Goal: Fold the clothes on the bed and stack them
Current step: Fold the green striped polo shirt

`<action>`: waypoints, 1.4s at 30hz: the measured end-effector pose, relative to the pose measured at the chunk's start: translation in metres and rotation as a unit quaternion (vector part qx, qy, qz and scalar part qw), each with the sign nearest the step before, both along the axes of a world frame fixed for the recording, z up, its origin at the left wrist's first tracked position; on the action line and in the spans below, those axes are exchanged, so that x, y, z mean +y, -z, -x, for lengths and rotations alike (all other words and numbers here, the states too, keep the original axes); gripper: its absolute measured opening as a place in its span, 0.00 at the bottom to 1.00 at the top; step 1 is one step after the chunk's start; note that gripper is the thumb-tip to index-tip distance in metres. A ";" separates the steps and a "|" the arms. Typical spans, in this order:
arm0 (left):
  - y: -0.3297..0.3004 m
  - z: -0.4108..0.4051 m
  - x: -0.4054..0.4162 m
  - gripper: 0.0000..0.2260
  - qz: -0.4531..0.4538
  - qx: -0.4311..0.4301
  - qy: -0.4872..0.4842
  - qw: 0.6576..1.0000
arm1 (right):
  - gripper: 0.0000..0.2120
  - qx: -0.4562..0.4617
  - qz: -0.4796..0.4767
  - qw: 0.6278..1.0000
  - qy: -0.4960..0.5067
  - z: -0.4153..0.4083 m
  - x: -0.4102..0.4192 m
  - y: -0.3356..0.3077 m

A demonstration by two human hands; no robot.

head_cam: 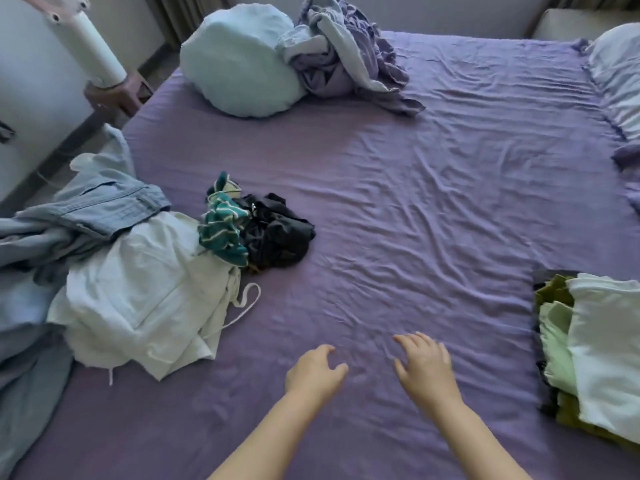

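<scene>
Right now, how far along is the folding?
Done: a folded stack sits at the bed's right edge. In hand: nothing; left hand and right hand are empty over the purple sheet. Left: the unfolded pile with denim, white, striped and black pieces.

Round pale-blue cushion (239, 60) at 11 o'clock, touching a crumpled lilac blanket (349, 60). Pillow (616, 74) at 2 o'clock (partly cropped). White roll (98, 51) on a stool (117, 93), 10 o'clock.
</scene>
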State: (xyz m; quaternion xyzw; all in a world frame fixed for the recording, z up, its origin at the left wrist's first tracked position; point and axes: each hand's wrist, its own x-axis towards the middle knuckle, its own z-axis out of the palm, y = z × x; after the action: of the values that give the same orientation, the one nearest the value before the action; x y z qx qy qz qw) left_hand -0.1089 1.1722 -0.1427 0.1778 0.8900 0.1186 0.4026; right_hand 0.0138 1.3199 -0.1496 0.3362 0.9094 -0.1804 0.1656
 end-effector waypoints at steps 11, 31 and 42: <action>0.001 0.143 -0.079 0.22 -0.021 0.036 -0.100 0.994 | 0.28 0.055 0.044 0.996 -0.053 0.152 -0.056 -0.004; 0.007 0.339 -0.045 0.13 -0.282 0.001 -0.362 0.888 | 0.16 0.244 0.328 0.883 0.230 0.388 -0.100 -0.014; -0.211 0.345 -0.045 0.03 -0.547 0.061 -0.295 0.781 | 0.04 0.472 0.382 0.768 0.202 0.367 -0.047 -0.228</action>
State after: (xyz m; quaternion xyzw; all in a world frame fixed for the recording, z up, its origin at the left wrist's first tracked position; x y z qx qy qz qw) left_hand -0.4535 1.1274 0.0687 0.1036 0.7069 0.6879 0.1282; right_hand -0.3533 1.2733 0.0779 0.2937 0.6397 -0.6784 -0.2105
